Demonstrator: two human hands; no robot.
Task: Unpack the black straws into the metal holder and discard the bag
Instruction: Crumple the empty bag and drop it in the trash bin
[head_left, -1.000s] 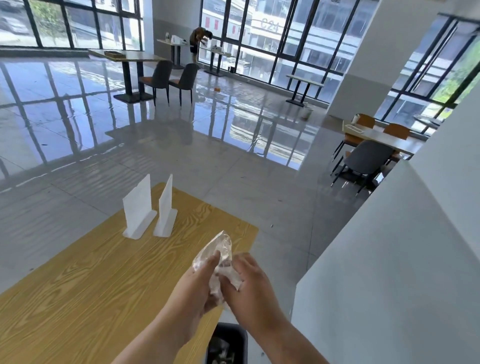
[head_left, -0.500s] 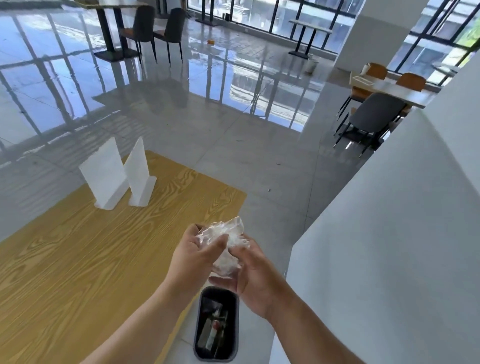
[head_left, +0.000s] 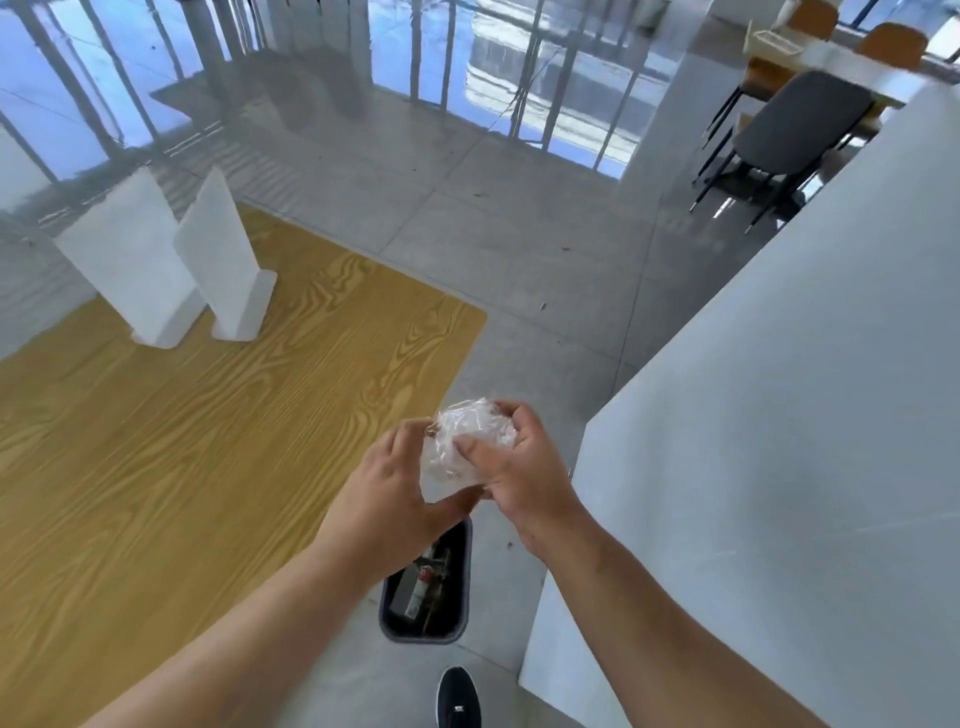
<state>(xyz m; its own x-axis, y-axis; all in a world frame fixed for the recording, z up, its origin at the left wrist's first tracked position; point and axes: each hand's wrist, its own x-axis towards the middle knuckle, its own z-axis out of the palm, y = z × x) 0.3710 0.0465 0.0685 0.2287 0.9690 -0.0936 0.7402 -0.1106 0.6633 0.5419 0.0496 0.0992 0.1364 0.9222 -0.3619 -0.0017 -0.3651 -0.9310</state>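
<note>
Bright daylight glares off the glossy floor (head_left: 363, 156); edges bow with wide-angle distortion, details slightly soft.

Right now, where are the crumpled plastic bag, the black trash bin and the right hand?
crumpled plastic bag (head_left: 470, 439), head view, its crinkled middle.
black trash bin (head_left: 423, 639), head view, its near rim.
right hand (head_left: 524, 467), head view, back of hand.
</note>
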